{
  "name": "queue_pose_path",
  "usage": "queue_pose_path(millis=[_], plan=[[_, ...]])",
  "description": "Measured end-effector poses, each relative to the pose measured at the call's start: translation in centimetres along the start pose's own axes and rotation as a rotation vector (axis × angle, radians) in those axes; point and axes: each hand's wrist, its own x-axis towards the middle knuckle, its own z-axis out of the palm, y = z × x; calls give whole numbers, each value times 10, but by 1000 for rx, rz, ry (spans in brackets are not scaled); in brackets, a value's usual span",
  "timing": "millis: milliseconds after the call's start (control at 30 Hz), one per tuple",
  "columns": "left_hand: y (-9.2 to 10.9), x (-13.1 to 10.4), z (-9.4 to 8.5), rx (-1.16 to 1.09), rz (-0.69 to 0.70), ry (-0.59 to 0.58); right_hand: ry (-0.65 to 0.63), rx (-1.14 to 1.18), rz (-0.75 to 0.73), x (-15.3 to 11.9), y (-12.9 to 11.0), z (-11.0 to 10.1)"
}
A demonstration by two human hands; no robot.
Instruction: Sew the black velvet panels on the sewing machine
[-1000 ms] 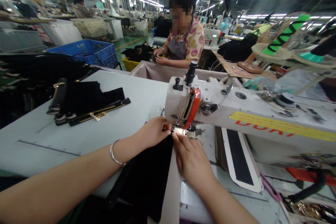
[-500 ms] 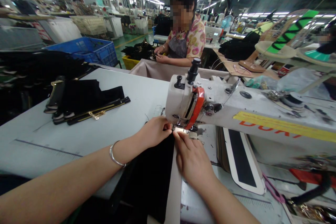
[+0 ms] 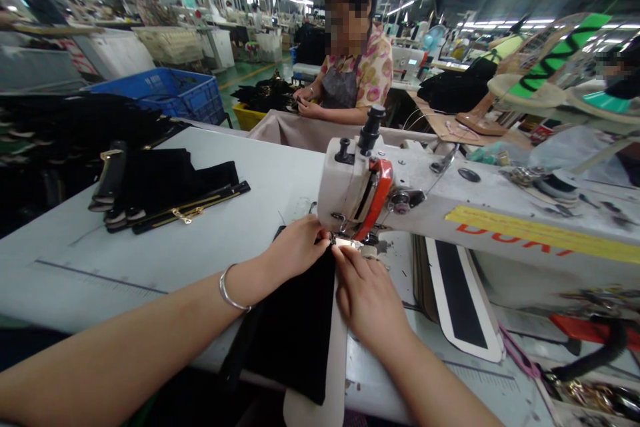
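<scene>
- Black fabric (image 3: 300,333) had crept a bit forward toward the sewing machine (image 3: 344,190) since the earlier frame.
- Its far end was up by the presser area, most of it trailing toward you; couldn't see stitches, so no clue how much was sewn.
- Black pieces (image 3: 155,180) sat on the desk (image 3: 270,180), off left.
- Your left hand (image 3: 295,247) had its fingers pinched on the edge.
- Your right hand (image 3: 370,287) had bent fingers touching it; couldn't tell if they gripped.

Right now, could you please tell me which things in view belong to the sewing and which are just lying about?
In the job:
- left hand, right hand
- black fabric
- sewing machine
- probably the zippered black pieces

Apparently just lying about:
- tan sandal
- plastic bag
</scene>
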Motion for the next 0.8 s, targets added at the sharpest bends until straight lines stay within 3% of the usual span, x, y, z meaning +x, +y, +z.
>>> queue_pose_path(millis=[200, 300, 567, 800], plan=[[-1, -40, -3, 100, 261, -98, 10, 44, -1, -3, 2, -1], [-3, -49, 0, 143, 281, -109, 7, 38, 9, -3, 2, -1], [-4, -44, -1, 159, 289, -149, -4, 46, 15, -4, 3, 1], [19, -98, -25, 54, 467, -331, 23, 34, 5, -8, 3, 3]])
